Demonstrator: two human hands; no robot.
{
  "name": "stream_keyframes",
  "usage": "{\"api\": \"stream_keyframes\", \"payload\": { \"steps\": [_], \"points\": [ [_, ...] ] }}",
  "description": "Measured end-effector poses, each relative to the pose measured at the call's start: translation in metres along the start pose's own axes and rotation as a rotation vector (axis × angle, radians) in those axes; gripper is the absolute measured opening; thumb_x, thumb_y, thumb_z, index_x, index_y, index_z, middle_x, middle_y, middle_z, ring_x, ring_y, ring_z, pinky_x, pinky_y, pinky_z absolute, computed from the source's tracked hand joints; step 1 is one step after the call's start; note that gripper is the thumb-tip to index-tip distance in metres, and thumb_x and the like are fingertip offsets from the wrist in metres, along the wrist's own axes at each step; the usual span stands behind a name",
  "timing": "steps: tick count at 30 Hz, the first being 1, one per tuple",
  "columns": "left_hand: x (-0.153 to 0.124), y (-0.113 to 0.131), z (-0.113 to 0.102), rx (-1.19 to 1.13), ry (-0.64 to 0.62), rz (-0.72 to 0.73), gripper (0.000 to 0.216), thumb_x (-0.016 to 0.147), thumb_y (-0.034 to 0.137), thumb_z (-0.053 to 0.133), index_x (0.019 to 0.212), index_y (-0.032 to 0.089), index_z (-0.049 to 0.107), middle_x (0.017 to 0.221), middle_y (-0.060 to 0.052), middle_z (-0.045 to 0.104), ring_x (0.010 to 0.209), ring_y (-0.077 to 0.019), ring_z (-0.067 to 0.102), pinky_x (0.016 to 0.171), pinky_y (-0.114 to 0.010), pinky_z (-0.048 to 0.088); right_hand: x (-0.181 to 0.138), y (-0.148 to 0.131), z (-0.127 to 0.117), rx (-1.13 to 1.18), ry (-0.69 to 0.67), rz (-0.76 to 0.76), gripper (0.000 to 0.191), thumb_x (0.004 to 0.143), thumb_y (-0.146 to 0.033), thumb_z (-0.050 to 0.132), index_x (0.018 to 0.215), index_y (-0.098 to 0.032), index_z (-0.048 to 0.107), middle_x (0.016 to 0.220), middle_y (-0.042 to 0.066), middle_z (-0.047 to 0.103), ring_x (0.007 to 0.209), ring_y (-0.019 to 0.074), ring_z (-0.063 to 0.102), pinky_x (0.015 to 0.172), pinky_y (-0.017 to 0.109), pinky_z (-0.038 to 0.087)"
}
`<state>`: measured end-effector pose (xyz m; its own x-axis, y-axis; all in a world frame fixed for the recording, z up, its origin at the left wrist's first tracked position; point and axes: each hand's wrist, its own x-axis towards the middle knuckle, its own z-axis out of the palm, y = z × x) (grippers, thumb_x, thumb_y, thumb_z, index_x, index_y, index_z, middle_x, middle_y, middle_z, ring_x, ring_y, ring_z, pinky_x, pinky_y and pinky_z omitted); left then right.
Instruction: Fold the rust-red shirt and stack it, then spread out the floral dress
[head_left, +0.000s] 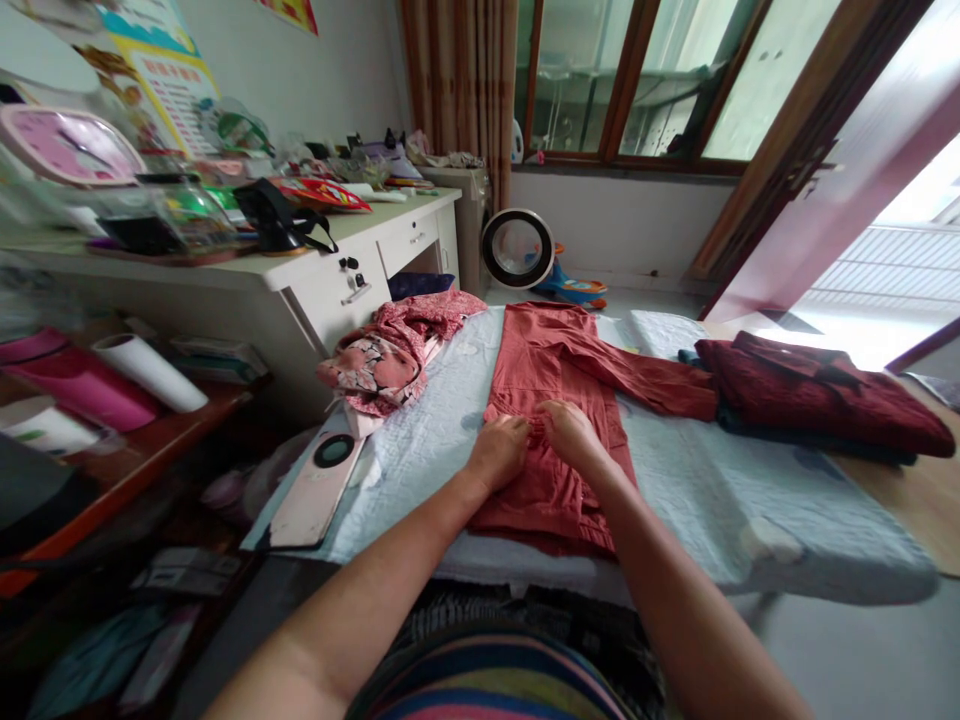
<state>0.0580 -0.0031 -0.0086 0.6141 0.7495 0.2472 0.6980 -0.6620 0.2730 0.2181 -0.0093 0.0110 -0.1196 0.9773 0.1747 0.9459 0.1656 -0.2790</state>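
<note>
A rust-red long-sleeved shirt (pixel 551 345) lies on the table, partly folded, with one sleeve (pixel 652 385) stretched out to the right. My left hand (pixel 501 448) is closed on the cloth near the shirt's left edge. Just beside it, my right hand (pixel 568 432) pinches the fabric around the middle, where it bunches into small wrinkles. Both sets of fingertips are partly hidden. Beyond the sleeve's cuff, on the right, dark red folded clothes (pixel 817 400) lie stacked over a dark green piece.
A pale blue quilted cloth (pixel 697 500) covers the table. Crumpled pink floral clothing (pixel 401 350) and a pale phone-like slab (pixel 311 500) with a round dark disc lie at left. A cluttered white desk (pixel 330 290) stands behind. A washing machine with its round door (pixel 517 250) open is farther back.
</note>
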Motion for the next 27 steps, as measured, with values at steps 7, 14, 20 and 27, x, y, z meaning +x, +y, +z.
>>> {"api": "stream_keyframes", "payload": {
  "steps": [7, 14, 20, 27],
  "points": [
    [-0.001, -0.009, 0.012, -0.073, 0.064, -0.019, 0.024, 0.096, 0.021, 0.043, 0.105, 0.019, 0.065, 0.116, -0.007, 0.065, 0.109, -0.0217, 0.057, 0.1, -0.036, 0.045, -0.001, 0.005, 0.027, -0.049, 0.09, 0.152, 0.028, 0.094, -0.029, 0.046, 0.104, -0.023, 0.071, 0.113, 0.009, 0.063, 0.102, 0.0255, 0.053, 0.088, 0.036, 0.041],
    [0.038, -0.03, 0.008, -0.128, -0.05, -0.082, 0.029, 0.091, 0.016, 0.049, 0.115, 0.022, 0.063, 0.113, -0.005, 0.064, 0.104, -0.0188, 0.063, 0.095, -0.03, 0.048, -0.003, 0.007, 0.03, 0.012, 0.111, 0.134, 0.018, 0.092, -0.025, 0.049, 0.098, -0.02, 0.066, 0.108, 0.009, 0.061, 0.102, 0.0256, 0.05, 0.087, 0.035, 0.038],
    [0.04, -0.036, 0.009, -0.141, -0.072, -0.104, 0.016, 0.087, 0.025, 0.059, 0.1, 0.023, 0.069, 0.103, -0.004, 0.062, 0.095, -0.0187, 0.064, 0.086, -0.028, 0.051, -0.004, 0.008, 0.032, 0.053, 0.141, 0.11, 0.022, 0.095, -0.024, 0.044, 0.095, -0.021, 0.065, 0.101, 0.007, 0.064, 0.096, 0.023, 0.051, 0.085, 0.033, 0.036],
    [0.033, -0.037, 0.017, -0.252, 0.077, -0.115, 0.015, 0.093, 0.026, 0.054, 0.096, 0.023, 0.069, 0.1, -0.001, 0.064, 0.095, -0.0157, 0.063, 0.086, -0.025, 0.049, -0.001, 0.005, 0.032, 0.052, 0.106, 0.126, 0.022, 0.094, -0.036, 0.052, 0.097, -0.024, 0.07, 0.1, 0.006, 0.063, 0.099, 0.0234, 0.05, 0.085, 0.034, 0.033]
  ]
}}
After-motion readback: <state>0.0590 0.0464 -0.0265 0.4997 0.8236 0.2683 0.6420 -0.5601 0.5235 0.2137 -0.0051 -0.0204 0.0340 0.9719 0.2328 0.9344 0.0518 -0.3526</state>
